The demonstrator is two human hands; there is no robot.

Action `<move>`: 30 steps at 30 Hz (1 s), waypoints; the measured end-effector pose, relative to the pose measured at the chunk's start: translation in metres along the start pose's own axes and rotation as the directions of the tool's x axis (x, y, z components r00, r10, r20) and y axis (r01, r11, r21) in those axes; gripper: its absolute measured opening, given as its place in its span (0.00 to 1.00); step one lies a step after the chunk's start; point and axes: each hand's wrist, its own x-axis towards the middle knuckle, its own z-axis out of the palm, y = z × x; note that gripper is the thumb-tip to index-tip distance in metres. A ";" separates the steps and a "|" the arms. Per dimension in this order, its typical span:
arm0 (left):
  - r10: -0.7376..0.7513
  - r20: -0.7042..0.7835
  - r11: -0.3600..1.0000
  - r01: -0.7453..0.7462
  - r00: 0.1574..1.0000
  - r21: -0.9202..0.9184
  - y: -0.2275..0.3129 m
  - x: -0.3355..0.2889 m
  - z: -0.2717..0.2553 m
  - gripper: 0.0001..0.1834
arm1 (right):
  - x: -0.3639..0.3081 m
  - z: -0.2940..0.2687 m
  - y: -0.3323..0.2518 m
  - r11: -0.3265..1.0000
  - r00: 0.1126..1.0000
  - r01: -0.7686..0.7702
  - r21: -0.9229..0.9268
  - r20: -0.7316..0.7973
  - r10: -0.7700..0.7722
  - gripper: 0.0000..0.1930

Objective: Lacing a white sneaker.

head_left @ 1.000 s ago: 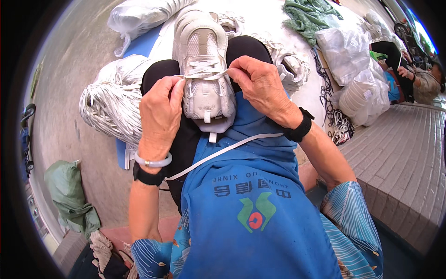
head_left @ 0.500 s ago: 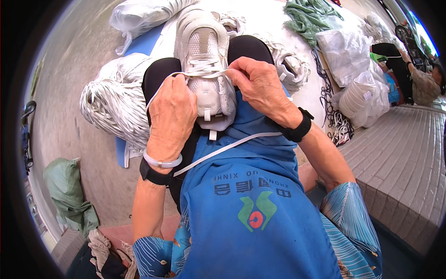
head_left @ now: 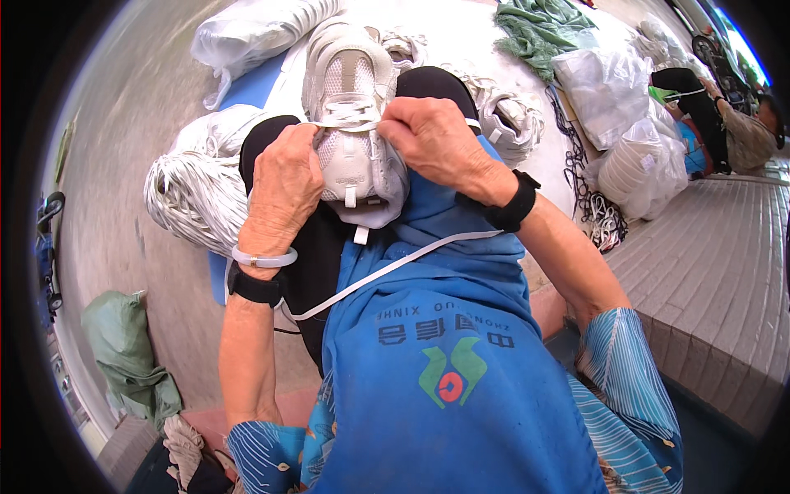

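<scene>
An off-white sneaker [head_left: 350, 169] rests between my knees, its heel and pull tab toward me. Across its upper runs a white shoelace [head_left: 346, 127], drawn taut from side to side. My left hand [head_left: 284, 177] is closed on the lace at the shoe's left edge. On the opposite side, my right hand [head_left: 440, 148] pinches the other part of the lace, its fingertips close against the tongue. A slack white lace strand [head_left: 395, 270] lies over my blue apron [head_left: 461, 329]. Folded fingers partly hide both grips.
A big bundle of white laces [head_left: 197, 193] lies left of my knee. Beyond my right knee are more off-white sneakers [head_left: 510, 119]. Clear plastic bags [head_left: 638, 169], dark cords [head_left: 580, 165] and green netting [head_left: 539, 33] lie right. Another person [head_left: 745, 132] sits far right.
My left hand has shifted up and left, my right hand slightly left. The lace between them looks straighter, and the shoe sits a little farther left in view.
</scene>
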 end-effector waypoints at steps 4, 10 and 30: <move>0.005 -0.006 0.999 -0.005 1.000 -0.032 0.000 -0.002 -0.003 0.11 | 0.006 0.002 -0.003 1.000 0.999 -0.013 -0.004 0.037 0.013 0.11; -0.112 -0.152 0.986 0.091 0.982 -0.140 0.020 -0.018 0.004 0.11 | -0.021 -0.008 -0.023 0.950 0.992 0.054 -0.307 -0.088 -0.085 0.20; 0.125 -0.047 0.969 -0.111 0.991 0.223 0.023 -0.001 0.004 0.08 | -0.033 0.008 -0.023 0.890 0.978 0.202 -0.409 0.030 -0.208 0.14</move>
